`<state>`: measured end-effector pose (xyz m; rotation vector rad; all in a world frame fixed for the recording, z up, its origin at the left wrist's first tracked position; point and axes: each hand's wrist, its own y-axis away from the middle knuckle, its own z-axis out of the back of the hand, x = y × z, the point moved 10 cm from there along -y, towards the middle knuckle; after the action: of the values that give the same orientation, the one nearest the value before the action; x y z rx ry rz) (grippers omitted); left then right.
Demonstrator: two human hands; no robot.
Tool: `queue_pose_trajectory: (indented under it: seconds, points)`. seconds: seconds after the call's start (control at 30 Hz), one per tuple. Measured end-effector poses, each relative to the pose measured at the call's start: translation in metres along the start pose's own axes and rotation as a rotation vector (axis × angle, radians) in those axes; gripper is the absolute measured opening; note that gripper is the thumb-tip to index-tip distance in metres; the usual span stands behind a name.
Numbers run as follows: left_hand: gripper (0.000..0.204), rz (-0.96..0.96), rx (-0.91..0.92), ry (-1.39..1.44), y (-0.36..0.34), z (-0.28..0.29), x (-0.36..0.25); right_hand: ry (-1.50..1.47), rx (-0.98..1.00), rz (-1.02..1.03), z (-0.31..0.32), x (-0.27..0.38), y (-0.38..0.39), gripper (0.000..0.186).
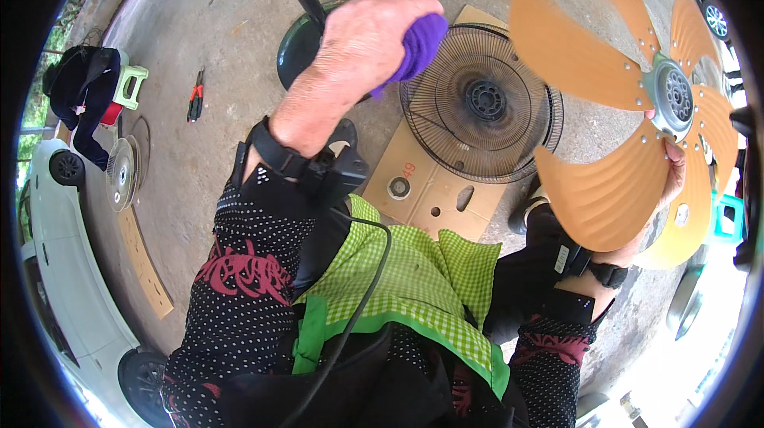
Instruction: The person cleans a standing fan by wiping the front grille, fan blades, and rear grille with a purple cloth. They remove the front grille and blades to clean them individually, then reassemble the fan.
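Head cam: this fan's in bits. Left hand (370, 38) has its fingers bunched around a purple cloth (423, 42), and the right hand (675, 169) has its fingers clamped on the orange fan blades (609, 181), held up off to the right. So blades are off, and the round grille (446, 117) lies partly over some cardboard (454, 213), dark around its middle. I'd guess mid-wipe, with reassembly all left.
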<state>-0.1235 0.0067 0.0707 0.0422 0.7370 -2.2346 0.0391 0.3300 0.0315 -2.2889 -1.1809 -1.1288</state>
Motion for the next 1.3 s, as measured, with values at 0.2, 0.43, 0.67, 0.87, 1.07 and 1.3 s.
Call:
queue_pose_trajectory:
  seconds: [0.2, 0.43, 0.67, 0.87, 1.07, 1.3]
  points:
    - [0.035, -0.001, -0.244, 0.007, 0.006, 0.044, 0.015, -0.137, -0.105, 0.135, 0.078, 0.004, -0.051, 0.036]
    - [0.038, 0.030, -0.293, 0.379, 0.014, 0.056, 0.033, -0.420, 0.248, -0.026, 0.117, -0.025, -0.142, 0.049]
    - [0.035, 0.072, -0.302, 0.908, 0.029, 0.062, 0.061, -0.388, 0.213, -0.172, 0.109, -0.079, -0.149, 0.052]
    - [0.037, 0.087, -0.306, 0.554, 0.036, 0.083, 0.039, -0.320, 0.171, -0.141, 0.097, -0.150, -0.147, 0.065]
    - [0.032, 0.135, -0.273, 0.450, 0.036, 0.084, 0.035, -0.435, 0.147, -0.487, 0.116, -0.249, -0.117, 0.060]
    - [0.047, 0.200, -0.112, 0.320, 0.041, 0.071, 0.039, -0.398, 0.075, -0.628, 0.134, -0.310, -0.083, 0.065]
